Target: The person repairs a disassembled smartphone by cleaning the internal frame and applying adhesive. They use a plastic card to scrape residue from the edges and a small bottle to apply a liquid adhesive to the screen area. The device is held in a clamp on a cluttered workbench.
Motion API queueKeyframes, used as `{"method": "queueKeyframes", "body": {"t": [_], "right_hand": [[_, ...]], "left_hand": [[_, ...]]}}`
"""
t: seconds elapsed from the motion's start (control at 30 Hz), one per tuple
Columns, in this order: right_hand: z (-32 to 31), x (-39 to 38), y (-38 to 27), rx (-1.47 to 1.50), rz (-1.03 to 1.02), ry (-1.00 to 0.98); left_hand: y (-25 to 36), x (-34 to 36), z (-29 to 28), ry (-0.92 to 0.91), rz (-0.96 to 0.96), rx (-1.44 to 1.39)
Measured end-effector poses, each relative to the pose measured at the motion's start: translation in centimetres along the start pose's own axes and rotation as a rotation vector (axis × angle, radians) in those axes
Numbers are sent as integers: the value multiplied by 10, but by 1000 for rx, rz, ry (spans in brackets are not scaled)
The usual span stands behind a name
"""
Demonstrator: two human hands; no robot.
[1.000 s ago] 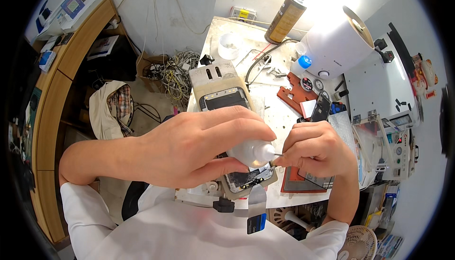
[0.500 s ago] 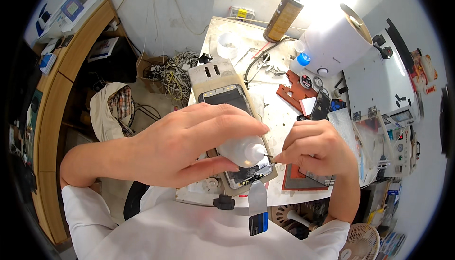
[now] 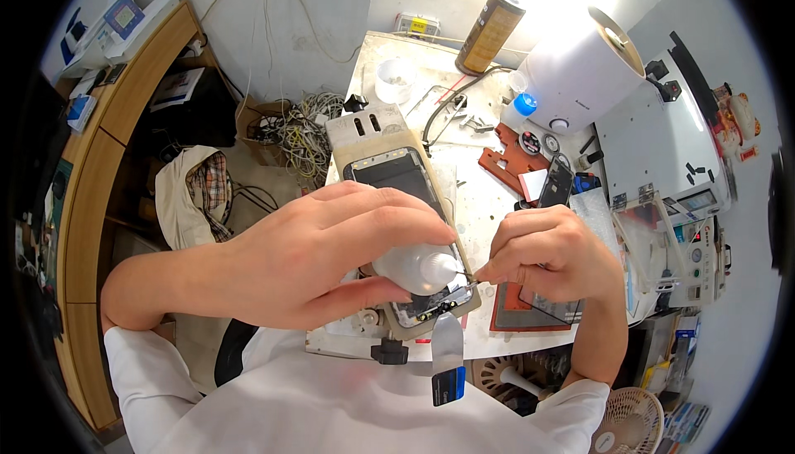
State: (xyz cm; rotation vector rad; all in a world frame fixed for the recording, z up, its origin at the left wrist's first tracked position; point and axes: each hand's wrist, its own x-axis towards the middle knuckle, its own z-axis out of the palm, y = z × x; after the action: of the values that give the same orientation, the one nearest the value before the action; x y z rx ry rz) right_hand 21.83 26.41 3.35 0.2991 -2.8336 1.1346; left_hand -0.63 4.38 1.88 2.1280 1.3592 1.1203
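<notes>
A translucent white squeeze bottle lies tilted in my left hand, between thumb and fingers. Its thin dark nozzle points right, at the lower edge of a phone in a beige holder with black knobs. My right hand is pinched closed beside the nozzle tip; a thin metal piece shows at the fingertips, too small to name. From the phone's lower end a thin metal pry blade with a blue and black end sticks out toward me. My left hand and the bottle hide the phone's middle.
At the table's back stand a white tub, a spray can and a white cylindrical appliance. A blue-capped bottle, an orange-brown plate and another phone lie on the right. Bundled cables sit left of the table.
Both hands stay at the phone's lower end, with the bottle and nozzle in nearly the same place. The whole view has shifted slightly.
</notes>
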Motion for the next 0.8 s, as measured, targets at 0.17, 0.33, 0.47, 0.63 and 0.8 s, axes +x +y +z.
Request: {"method": "queueKeyframes", "body": {"t": [0.17,0.33,0.47,0.63,0.8], "right_hand": [[-1,1,-2,12,10,-14],[-1,1,-2,49,30,-28],[-1,1,-3,71,37,-27],[1,-1,-5,66,94,-8],[3,-1,-3,-92,-21,54]], "left_hand": [[0,1,0,-3,7,27],[-1,2,1,-4,8,22],[-1,3,1,-9,13,24],[-2,4,2,-15,24,30],[-1,5,2,-18,40,37]]}}
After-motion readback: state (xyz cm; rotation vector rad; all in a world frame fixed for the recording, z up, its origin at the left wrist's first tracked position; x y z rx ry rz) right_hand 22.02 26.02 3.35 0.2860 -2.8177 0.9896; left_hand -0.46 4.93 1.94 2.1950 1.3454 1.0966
